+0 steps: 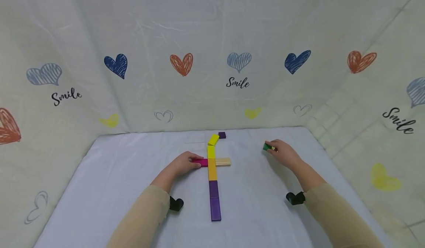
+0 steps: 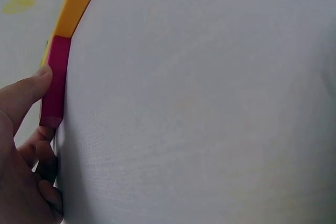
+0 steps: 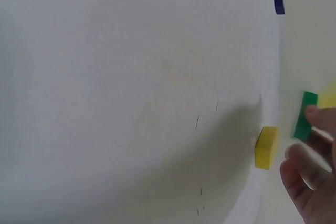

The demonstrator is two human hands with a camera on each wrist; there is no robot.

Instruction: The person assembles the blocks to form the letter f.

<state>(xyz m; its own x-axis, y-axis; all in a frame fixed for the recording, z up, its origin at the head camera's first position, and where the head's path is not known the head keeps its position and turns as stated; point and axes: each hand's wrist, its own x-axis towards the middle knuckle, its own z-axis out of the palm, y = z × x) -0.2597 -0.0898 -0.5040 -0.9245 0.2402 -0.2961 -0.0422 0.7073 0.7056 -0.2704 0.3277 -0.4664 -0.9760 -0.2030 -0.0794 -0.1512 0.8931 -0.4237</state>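
My left hand (image 1: 186, 163) pinches a magenta block (image 1: 200, 162) between thumb and fingers; its end meets the side of an orange block (image 1: 212, 169). The left wrist view shows the thumb on the face of this magenta block (image 2: 56, 72). Over the right part of the table, my right hand (image 1: 283, 152) holds a green block (image 1: 266, 147) by thumb and fingertips. In the right wrist view the green block (image 3: 306, 115) is raised, and a yellow block (image 3: 266, 148) rests on the cloth close by, apart from the fingers.
Two purple blocks (image 1: 214, 200) continue the row toward me. Beyond the orange block lie two yellow blocks (image 1: 213, 140), the farther one angled, then a dark purple block (image 1: 222, 135). A pale wooden piece (image 1: 223, 162) lies to the right. White cloth (image 1: 132, 189) covers the table.
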